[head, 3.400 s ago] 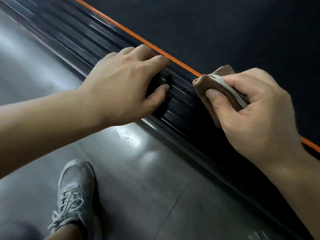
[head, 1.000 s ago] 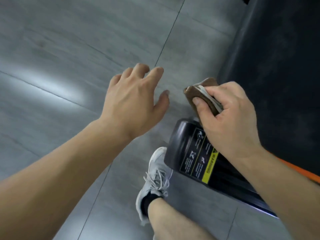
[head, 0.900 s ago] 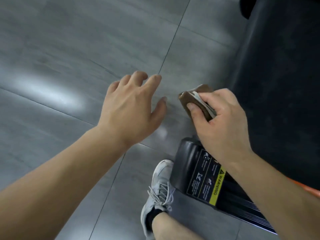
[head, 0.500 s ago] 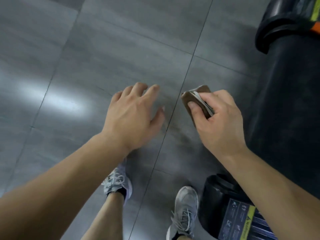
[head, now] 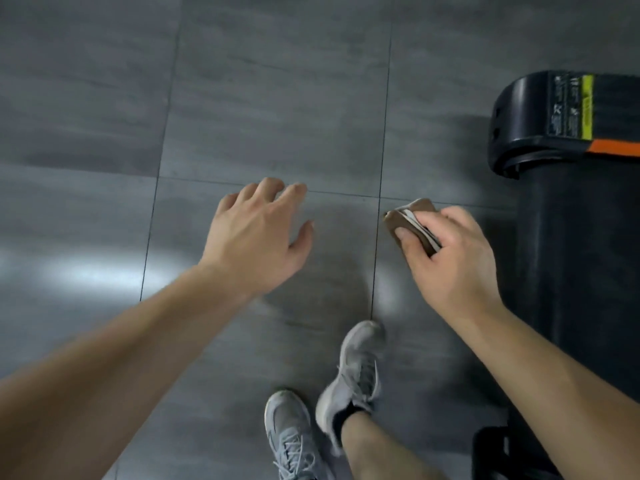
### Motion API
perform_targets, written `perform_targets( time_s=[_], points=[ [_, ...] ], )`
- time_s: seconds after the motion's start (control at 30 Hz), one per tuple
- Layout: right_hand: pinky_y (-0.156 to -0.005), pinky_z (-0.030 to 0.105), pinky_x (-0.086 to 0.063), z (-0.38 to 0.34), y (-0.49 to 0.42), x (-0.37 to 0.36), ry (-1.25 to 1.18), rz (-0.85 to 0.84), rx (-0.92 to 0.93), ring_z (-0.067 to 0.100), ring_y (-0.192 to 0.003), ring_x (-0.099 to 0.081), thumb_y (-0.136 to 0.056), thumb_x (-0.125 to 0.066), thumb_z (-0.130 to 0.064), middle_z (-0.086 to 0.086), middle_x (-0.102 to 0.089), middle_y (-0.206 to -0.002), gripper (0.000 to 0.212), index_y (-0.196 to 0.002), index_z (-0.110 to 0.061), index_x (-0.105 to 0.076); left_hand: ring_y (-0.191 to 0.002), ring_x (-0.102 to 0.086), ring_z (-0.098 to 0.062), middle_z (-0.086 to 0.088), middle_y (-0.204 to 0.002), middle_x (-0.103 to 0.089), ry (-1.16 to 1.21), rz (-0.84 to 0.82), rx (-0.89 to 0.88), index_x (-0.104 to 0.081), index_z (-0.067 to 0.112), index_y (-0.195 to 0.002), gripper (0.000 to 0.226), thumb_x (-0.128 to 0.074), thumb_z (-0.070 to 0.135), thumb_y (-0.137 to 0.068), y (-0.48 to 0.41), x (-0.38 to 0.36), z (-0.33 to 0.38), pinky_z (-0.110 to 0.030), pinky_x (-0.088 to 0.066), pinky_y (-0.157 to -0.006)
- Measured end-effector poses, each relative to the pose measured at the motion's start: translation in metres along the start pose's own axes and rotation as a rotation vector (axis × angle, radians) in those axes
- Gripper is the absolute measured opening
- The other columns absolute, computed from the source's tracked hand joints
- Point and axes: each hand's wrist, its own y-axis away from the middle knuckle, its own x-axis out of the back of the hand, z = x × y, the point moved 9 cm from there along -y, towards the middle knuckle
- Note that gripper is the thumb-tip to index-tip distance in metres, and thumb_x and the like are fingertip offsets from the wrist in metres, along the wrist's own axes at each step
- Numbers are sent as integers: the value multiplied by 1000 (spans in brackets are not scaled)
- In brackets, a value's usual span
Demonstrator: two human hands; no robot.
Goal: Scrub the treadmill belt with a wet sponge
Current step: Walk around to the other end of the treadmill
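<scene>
**Right hand (head: pixel 453 258) clamped on the sponge (head: pixel 403 220), just off the treadmill belt (head: pixel 581 271)**

From my station I see the right hand curled round the sponge. The thumb presses the near brown face and the fingers wrap over the top. The pad is folded, and a pale layer shows along the pinched edge. The sponge hangs over the floor (head: pixel 277 98), just beside the belt's end and not touching it.

The belt is a wide, matte black surface, and every place I give is measured from it. The right forearm crosses in front of part of the belt.

My left hand (head: pixel 256 237) is farther from the belt than the right hand, with the sponge between the two hands. It is palm down over the floor, fingers apart and loosely bent, holding nothing. I cannot tell whether its fingertips touch the tile.

At the belt's far corner sits a rounded black end cap (head: pixel 519 116). It carries a warning label (head: pixel 571 109) with a yellow band. An orange strip (head: pixel 613 147) runs along the edge where the cap meets the belt. At the belt's near corner I see a second black cap (head: pixel 491 452), partly hidden behind the right forearm.

The floor is grey tile with thin dark joints. A bright glare patch lies well away from the belt, by the left forearm.

Two grey lace-up shoes stand on the tile near the belt's end. The nearer shoe (head: pixel 360 372) is blurred, with a dark sock and a bare shin above it. The farther shoe (head: pixel 287 434) is just beside it.
</scene>
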Motion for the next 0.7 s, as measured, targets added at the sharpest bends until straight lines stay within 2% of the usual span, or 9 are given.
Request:
perform_targets(
  time_s=[0.2, 0.3, 0.43, 0.57, 0.7],
  points=[
    [-64, 44, -54, 15, -100, 29, -19, 89, -31, 27, -79, -60, -91, -68, -30, 5, -59, -91, 22, -104, -14, -73, -109, -62, -37, -6, -124, -63, 8, -4, -27, -56, 21, -135, 57, -42, 54, -91, -107, 31, 6, -47, -45, -94],
    [-64, 42, -54, 28, -157, 37, 1, 130, -28, 27, -78, -60, -92, -69, -28, 6, -59, -90, 20, -104, -12, -73, -111, -61, -37, -6, -123, -64, 4, -31, -24, -57, 21, -135, 61, -38, 56, -89, -166, 41, 7, -46, -45, -94],
    [-63, 37, -53, 34, -235, 44, 18, 154, -1, 26, -77, -60, -91, -59, -41, 6, -60, -89, 34, -104, -13, -74, -111, -61, -36, -5, -122, -64, -1, -8, -60, -58, 22, -136, 62, -38, 56, -88, -241, 50, 15, -46, -45, -95],
    [-65, 37, -53, 41, -313, 51, 29, 184, -16, 28, -80, -62, -90, -67, -33, 6, -62, -91, 25, -104, -14, -74, -109, -62, -37, -6, -122, -64, 1, -17, -114, -58, 21, -134, 59, -42, 55, -88, -323, 58, 29, -47, -45, -95],
    [-63, 34, -50, 50, -391, 57, 21, 193, -42, 23, -78, -59, -93, -59, -40, 1, -58, -89, 31, -104, -16, -73, -109, -63, -36, -5, -123, -64, 20, 5, -158, -57, 22, -136, 57, -45, 53, -89, -410, 78, 46, -48, -46, -95]
  ],
)
